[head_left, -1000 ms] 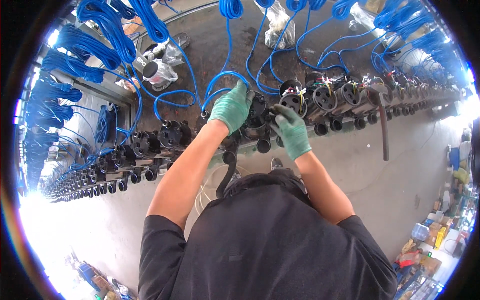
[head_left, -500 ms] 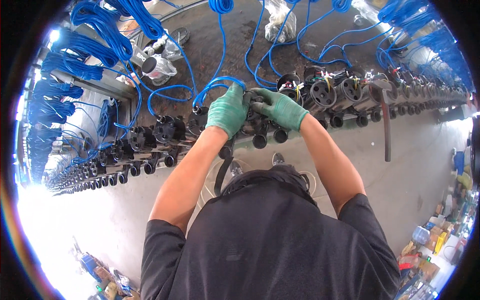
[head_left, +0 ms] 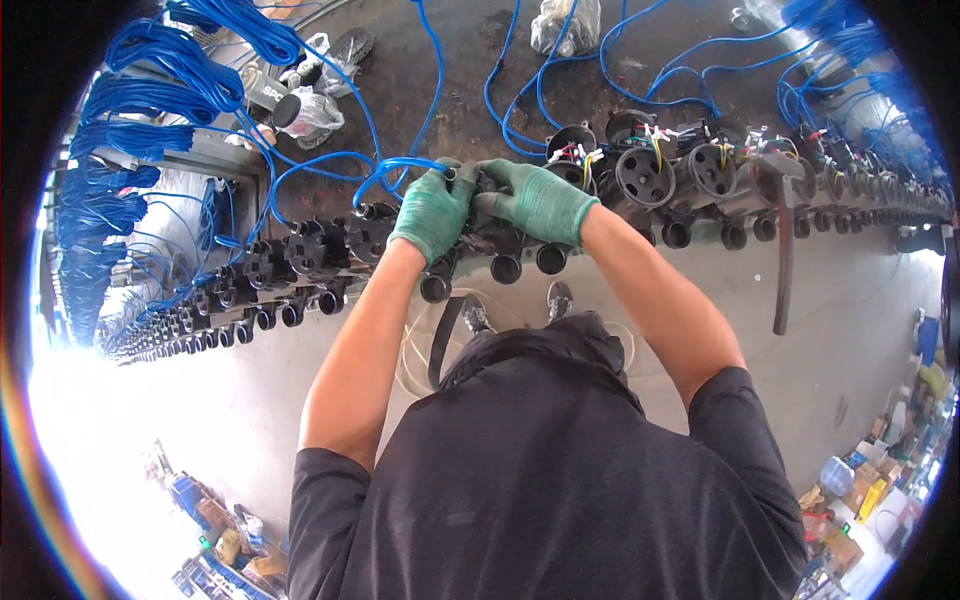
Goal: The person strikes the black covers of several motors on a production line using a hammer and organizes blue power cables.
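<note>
Both my hands, in green gloves with dark fingertips, meet over one black cylindrical housing in a long row. My left hand (head_left: 435, 215) is closed on the left side of its black end cap, beside a looped blue cable (head_left: 400, 165). My right hand (head_left: 543, 203) grips the cap from the right, thumb and fingers bent round it. The gloves hide most of the cap. Left of my hands stand housings with caps and blue cables fitted (head_left: 312, 245). To the right, an open housing (head_left: 645, 177) shows coloured wires with small connectors.
Coils of blue cable (head_left: 170, 75) hang at the far left, with more at the far right. Bagged parts (head_left: 308, 115) and a clear plastic bag (head_left: 567, 28) lie on the dark tabletop (head_left: 470, 90). A hammer-like tool (head_left: 784, 250) rests across the row, its handle overhanging the edge.
My hands have shifted slightly left along with the view, staying on the same cap. The blue cable loop by my left hand now lies lower and flatter.
</note>
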`<state>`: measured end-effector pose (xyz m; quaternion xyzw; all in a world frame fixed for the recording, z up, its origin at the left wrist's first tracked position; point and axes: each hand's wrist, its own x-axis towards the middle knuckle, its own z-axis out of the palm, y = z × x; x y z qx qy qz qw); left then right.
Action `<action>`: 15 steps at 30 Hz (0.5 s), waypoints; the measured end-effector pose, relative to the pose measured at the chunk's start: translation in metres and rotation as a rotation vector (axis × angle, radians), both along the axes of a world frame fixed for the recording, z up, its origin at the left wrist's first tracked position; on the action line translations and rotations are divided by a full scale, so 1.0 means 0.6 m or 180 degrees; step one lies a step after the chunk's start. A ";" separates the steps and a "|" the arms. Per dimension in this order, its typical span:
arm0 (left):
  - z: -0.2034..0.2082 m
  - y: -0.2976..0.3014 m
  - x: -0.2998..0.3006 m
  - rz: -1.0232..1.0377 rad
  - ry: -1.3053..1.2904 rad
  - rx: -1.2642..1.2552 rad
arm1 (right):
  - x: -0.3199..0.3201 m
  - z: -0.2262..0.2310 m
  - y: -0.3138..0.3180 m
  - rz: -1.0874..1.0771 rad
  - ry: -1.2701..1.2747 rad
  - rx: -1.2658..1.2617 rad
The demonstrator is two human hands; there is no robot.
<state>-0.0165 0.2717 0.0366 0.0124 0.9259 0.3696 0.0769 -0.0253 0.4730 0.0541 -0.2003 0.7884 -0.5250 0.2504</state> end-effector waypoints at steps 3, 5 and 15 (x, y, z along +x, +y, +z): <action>-0.001 0.007 0.004 0.0049 0.0084 0.0104 | -0.002 0.014 0.007 0.0084 -0.0087 0.0092; -0.003 0.013 0.003 0.0099 0.0102 0.0182 | -0.004 -0.004 0.010 0.0042 -0.0046 0.0020; -0.007 0.004 -0.005 -0.0070 -0.0220 0.0414 | -0.028 -0.026 0.012 0.0219 0.0237 0.0407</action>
